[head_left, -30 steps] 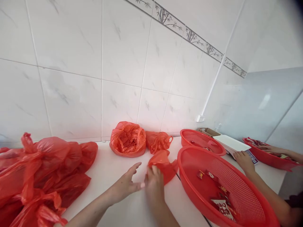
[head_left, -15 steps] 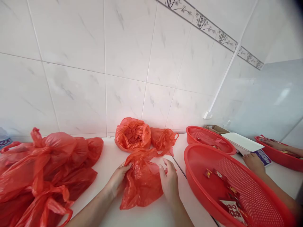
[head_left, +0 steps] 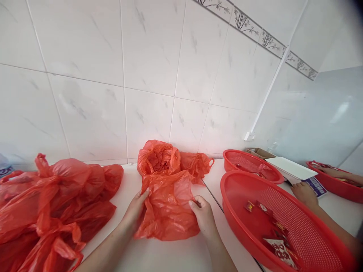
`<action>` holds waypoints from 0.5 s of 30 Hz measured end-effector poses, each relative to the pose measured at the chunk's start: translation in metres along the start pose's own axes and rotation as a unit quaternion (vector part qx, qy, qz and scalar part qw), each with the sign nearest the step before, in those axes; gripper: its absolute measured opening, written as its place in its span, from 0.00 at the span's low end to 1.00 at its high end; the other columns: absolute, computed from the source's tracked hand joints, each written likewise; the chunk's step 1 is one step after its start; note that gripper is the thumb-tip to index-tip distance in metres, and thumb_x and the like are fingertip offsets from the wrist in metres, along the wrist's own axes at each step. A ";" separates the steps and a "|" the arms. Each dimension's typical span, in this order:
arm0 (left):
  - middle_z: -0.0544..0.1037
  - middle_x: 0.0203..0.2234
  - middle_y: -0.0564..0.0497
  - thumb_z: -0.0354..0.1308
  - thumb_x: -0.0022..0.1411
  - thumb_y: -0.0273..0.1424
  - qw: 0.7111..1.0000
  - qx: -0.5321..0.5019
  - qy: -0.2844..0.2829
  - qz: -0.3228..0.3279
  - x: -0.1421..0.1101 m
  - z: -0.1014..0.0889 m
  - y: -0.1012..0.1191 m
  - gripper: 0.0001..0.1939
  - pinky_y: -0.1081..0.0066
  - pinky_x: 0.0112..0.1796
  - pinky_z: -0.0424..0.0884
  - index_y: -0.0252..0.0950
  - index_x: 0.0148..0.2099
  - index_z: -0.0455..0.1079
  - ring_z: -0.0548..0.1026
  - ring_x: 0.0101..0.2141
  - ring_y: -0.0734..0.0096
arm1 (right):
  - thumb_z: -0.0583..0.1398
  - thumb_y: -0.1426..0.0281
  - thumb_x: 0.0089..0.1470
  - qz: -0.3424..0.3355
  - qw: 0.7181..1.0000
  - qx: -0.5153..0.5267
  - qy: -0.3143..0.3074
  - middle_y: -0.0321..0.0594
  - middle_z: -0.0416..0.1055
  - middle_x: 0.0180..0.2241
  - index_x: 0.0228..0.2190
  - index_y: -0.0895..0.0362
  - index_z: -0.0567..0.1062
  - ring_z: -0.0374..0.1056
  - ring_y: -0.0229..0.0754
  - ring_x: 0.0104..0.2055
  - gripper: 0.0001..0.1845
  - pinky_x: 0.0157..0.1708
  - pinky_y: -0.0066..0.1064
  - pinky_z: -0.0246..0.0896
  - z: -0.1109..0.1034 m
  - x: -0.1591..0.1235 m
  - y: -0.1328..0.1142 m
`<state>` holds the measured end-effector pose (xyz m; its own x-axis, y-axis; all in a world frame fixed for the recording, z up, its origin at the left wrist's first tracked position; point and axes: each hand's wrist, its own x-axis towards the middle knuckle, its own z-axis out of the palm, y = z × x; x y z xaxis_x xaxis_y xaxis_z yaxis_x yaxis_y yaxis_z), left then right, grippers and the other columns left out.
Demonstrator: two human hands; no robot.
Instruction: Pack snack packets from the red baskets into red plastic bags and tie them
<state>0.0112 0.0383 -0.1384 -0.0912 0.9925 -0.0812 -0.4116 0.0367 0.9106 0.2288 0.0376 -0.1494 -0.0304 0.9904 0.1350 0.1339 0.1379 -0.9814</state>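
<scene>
Two hands hold a thin red bag (head_left: 169, 211) open over the white table (head_left: 159, 257), the left hand (head_left: 137, 207) pinching one side and the right hand (head_left: 202, 211) pinching the other. Just behind it sit a round bundle of red bags (head_left: 159, 158) and a crumpled red bag (head_left: 195, 163). Tied red bags (head_left: 65, 189) lie to the left, and a big red basket (head_left: 241, 230) with little packets (head_left: 280, 251) is on the right.

bag (head_left: 170, 211): thin glossy plastic | basin (head_left: 236, 223): smooth plastic | wall (head_left: 150, 68): glossy tile
</scene>
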 end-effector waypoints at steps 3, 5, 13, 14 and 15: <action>0.73 0.31 0.51 0.62 0.51 0.40 0.992 0.060 0.084 0.076 0.002 0.000 -0.001 0.20 0.65 0.35 0.70 0.37 0.45 0.65 0.75 0.34 0.63 | 0.56 0.64 0.51 -0.032 0.979 -0.121 0.163 0.31 0.62 0.21 0.21 0.54 0.61 0.56 0.38 0.25 0.11 0.26 0.27 0.51 -0.011 0.002 -0.004; 0.71 0.33 0.54 0.63 0.50 0.38 0.980 0.092 0.120 0.130 0.000 0.005 -0.002 0.21 0.68 0.38 0.68 0.40 0.46 0.65 0.72 0.36 0.66 | 0.56 0.64 0.52 -0.048 0.949 -0.191 0.246 0.34 0.65 0.25 0.24 0.53 0.64 0.59 0.40 0.27 0.09 0.28 0.29 0.52 -0.014 0.001 -0.005; 0.74 0.47 0.43 0.65 0.50 0.44 0.988 0.145 -0.002 0.060 -0.031 0.043 -0.025 0.28 0.63 0.44 0.69 0.37 0.50 0.66 0.73 0.45 0.56 | 0.57 0.63 0.53 -0.119 0.989 -0.036 0.077 0.36 0.65 0.28 0.28 0.54 0.67 0.61 0.39 0.31 0.08 0.34 0.29 0.59 0.031 -0.022 -0.011; 0.71 0.52 0.41 0.65 0.50 0.44 0.991 0.127 0.010 0.030 -0.034 0.044 -0.028 0.31 0.62 0.47 0.67 0.38 0.54 0.63 0.70 0.50 0.55 | 0.58 0.63 0.53 -0.085 0.996 0.023 0.029 0.35 0.65 0.27 0.27 0.55 0.67 0.62 0.39 0.31 0.09 0.33 0.29 0.60 0.037 -0.025 -0.012; 0.69 0.54 0.41 0.65 0.51 0.44 0.995 0.103 0.016 0.004 -0.035 0.045 -0.031 0.34 0.62 0.50 0.65 0.39 0.57 0.60 0.68 0.53 0.56 | 0.58 0.62 0.53 -0.050 0.995 0.082 -0.007 0.34 0.65 0.27 0.27 0.55 0.67 0.62 0.38 0.30 0.10 0.33 0.29 0.61 0.041 -0.026 -0.013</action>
<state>0.0675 0.0078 -0.1454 -0.1236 0.9889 -0.0829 -0.2165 0.0547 0.9748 0.1870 0.0097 -0.1458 -0.0501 0.9715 0.2316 -0.0330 0.2301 -0.9726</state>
